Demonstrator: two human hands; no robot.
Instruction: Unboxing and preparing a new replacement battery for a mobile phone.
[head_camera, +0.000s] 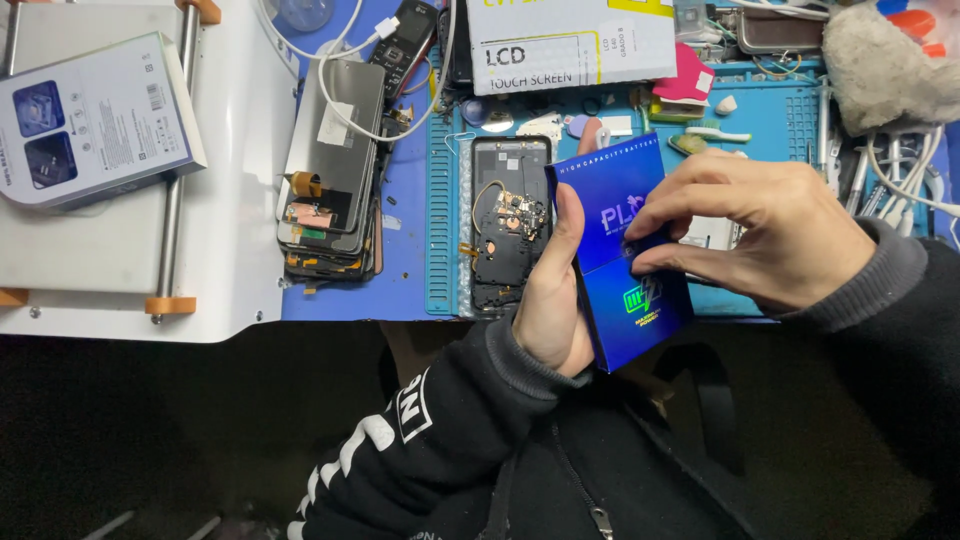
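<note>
The person's left hand (548, 300) grips the blue box (625, 255) along its left edge, holding it above the table's near edge. The right hand (760, 230) pinches the box's front with closed fingertips, beside the opened phone (508, 220) lying on the blue mat (790, 110)

Glossy blue cardboard box (628, 262), matt ribbed blue mat (780, 110), probably silicone, and a fluffy cloth (885, 65).
</note>
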